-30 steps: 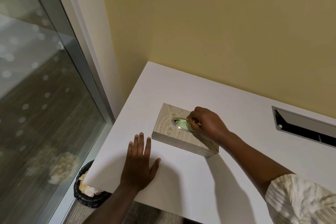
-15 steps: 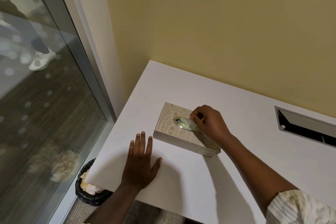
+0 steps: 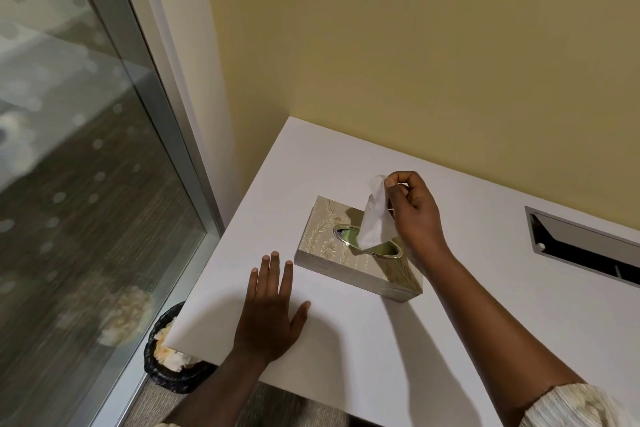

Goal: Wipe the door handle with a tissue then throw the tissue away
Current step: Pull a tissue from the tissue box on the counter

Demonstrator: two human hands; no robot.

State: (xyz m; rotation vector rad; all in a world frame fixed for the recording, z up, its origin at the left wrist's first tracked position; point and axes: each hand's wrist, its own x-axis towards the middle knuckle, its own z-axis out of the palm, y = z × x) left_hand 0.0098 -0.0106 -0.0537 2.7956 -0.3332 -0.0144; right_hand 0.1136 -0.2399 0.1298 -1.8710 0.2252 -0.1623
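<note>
A beige floral tissue box (image 3: 322, 239) lies on the white table (image 3: 346, 340). My right hand (image 3: 415, 215) pinches a white tissue (image 3: 375, 218) between thumb and fingers, held above the box's oval slot with its lower end still in the opening. My left hand (image 3: 270, 312) rests flat on the table in front of the box, fingers spread, holding nothing. A black woven waste bin (image 3: 166, 367) with crumpled tissues stands on the floor under the table's left corner. No door handle is in view.
A glass door panel with a metal frame (image 3: 166, 135) runs along the left. A yellow wall stands behind the table. A rectangular cable slot (image 3: 585, 246) is cut into the table at the right.
My right hand has risen from the box's slot, drawing a white tissue upward out of it. My left hand has stayed flat on the table.
</note>
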